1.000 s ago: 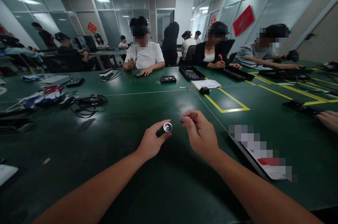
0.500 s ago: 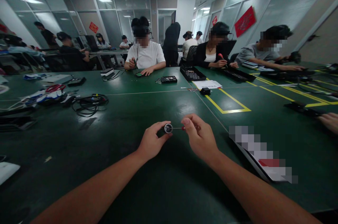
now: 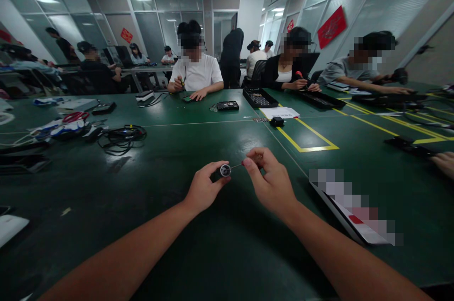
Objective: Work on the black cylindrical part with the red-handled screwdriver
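Cylinder (image 3: 225,170) occupies left grip (image 3: 204,187); screwdriver (image 3: 237,166), right grip (image 3: 272,180)

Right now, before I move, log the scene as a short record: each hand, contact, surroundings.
Left hand: fingers hold the cylinder, rimmed end facing the camera
Right hand: fingers pinch the tool, angled toward the cylinder
Contact: tool reaches the cylinder's rim in view; touching unclear
Surface: green table
Left side: coiled cables
Ahead: black block, by yellow tape
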### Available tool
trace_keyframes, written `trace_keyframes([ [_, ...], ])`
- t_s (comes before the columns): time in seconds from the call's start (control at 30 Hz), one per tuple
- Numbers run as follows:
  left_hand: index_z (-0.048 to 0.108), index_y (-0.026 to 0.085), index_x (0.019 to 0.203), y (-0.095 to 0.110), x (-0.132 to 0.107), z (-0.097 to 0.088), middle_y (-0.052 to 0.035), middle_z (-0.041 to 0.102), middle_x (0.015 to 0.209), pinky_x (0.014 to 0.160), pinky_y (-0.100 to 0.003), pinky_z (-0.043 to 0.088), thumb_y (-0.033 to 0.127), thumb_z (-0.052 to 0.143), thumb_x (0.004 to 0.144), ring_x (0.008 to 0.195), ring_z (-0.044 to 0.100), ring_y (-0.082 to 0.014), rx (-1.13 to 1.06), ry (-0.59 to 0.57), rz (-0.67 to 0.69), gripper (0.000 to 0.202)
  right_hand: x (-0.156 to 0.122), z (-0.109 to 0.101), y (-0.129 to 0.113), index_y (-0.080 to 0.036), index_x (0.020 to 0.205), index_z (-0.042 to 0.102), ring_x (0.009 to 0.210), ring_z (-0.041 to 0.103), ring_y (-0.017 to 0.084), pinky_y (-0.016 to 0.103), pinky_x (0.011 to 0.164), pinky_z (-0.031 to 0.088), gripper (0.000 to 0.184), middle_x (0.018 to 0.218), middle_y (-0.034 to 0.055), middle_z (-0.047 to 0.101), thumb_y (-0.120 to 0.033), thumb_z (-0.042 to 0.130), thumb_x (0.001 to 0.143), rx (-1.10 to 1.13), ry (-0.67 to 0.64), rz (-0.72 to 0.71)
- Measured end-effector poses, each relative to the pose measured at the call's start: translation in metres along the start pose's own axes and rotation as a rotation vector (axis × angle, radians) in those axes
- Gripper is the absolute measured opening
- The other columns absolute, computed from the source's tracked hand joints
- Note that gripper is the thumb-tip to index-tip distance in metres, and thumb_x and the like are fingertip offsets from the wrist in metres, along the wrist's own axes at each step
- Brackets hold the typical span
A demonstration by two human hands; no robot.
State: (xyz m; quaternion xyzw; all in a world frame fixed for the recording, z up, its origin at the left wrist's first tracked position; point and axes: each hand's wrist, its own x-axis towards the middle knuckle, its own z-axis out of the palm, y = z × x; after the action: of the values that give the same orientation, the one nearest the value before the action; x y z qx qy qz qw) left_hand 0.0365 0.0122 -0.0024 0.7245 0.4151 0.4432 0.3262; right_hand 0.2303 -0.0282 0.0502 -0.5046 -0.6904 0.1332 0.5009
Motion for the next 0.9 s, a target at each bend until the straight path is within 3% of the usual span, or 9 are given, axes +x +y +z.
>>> trace_keyframes([
  [0.2, 0.072, 0.023, 0.121, 0.0014, 0.0, -0.0009, -0.0076, 0.073, 0.123, 0.107, -0.044, 0.049, 0.023, 0.074, 0.086, 0.118, 0.066, -0.0261, -0.012, -0.022, 0.002, 0.036, -0.0004, -0.0017, -0.0039, -0.023, 0.087, 0.066, 0.055, 0.058, 0.014, 0.028, 0.054, 0.041, 0.03, 0.067, -0.0016, 0.064, -0.041, 0.05, 0.104, 0.011, 0.014, -0.069],
  [0.37, 0.072, 0.023, 0.121, -0.0001, 0.0012, 0.0001, -0.0074, 0.073, 0.125, 0.108, -0.045, 0.048, 0.023, 0.074, 0.085, 0.12, 0.065, -0.0269, 0.007, 0.008, -0.02, 0.036, -0.0011, 0.0011, -0.0031, -0.023, 0.109, 0.064, 0.075, 0.071, 0.02, 0.031, 0.067, 0.05, 0.019, 0.085, 0.0031, 0.075, -0.034, 0.05, 0.103, 0.032, 0.045, -0.064],
  [0.47, 0.072, 0.024, 0.122, -0.0018, 0.0017, 0.0005, -0.0073, 0.072, 0.126, 0.109, -0.045, 0.047, 0.023, 0.074, 0.085, 0.121, 0.065, -0.0269, 0.011, 0.021, -0.016, 0.037, -0.0006, 0.0012, -0.0019, -0.022, 0.113, 0.062, 0.083, 0.072, 0.022, 0.034, 0.073, 0.051, 0.021, 0.093, 0.0055, 0.075, -0.033, 0.047, 0.103, 0.014, 0.042, -0.058],
  [0.7, 0.072, 0.024, 0.122, -0.004, 0.001, -0.0003, -0.0072, 0.073, 0.121, 0.106, -0.044, 0.048, 0.024, 0.075, 0.086, 0.116, 0.066, -0.0259, 0.006, -0.013, 0.004, 0.036, 0.0002, -0.001, -0.0035, -0.023, 0.091, 0.068, 0.06, 0.062, 0.016, 0.029, 0.057, 0.042, 0.029, 0.072, -0.0002, 0.069, -0.04, 0.049, 0.104, -0.009, 0.003, -0.048],
  [0.9, 0.072, 0.024, 0.121, -0.0006, 0.0018, -0.0012, -0.0067, 0.073, 0.123, 0.107, -0.044, 0.048, 0.02, 0.074, 0.085, 0.118, 0.066, -0.0261, 0.014, 0.003, -0.02, 0.036, 0.0003, -0.0003, -0.0024, -0.022, 0.12, 0.062, 0.079, 0.069, 0.02, 0.032, 0.07, 0.048, 0.024, 0.094, 0.0045, 0.075, -0.032, 0.047, 0.104, 0.009, 0.005, -0.019],
])
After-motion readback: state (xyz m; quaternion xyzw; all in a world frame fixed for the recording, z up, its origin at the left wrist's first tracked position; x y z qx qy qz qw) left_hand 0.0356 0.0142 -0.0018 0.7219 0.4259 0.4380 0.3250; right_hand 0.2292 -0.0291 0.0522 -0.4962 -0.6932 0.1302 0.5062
